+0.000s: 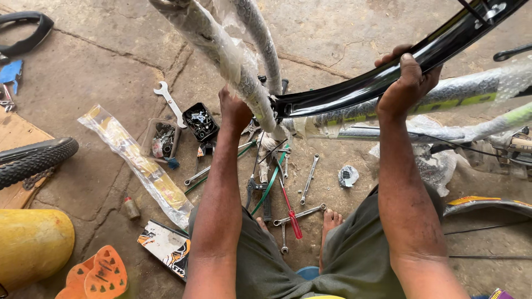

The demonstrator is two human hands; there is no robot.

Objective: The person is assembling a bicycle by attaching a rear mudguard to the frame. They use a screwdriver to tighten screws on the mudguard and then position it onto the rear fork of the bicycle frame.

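Down on the cracked concrete floor (100, 66), at its left edge, lie a yellow drum (30, 241), an orange plastic piece (97, 275) and a knobbly tyre (33, 159) resting partly on cardboard. Further right, a long clear plastic bag (138, 163) runs diagonally, with a silver spanner (170, 102) and two small black trays of bolts (199, 122) just beyond it. The left hand (234, 111) comes next, its grip closed around the bubble-wrapped bicycle frame (221, 52) where the tubes meet; the fingers are hidden behind the wrapping. Below that junction, between the person's bare feet, several spanners (308, 178) and a red-handled screwdriver (291, 213) lie scattered among green strapping. The right hand (406, 83) has its grip clamped over the glossy black mudguard (343, 91), thumb on top, fingers curled behind; this curved strip arcs from the frame junction up toward the top right corner. At the right edge, another mudguard (487, 205) lies on the floor.
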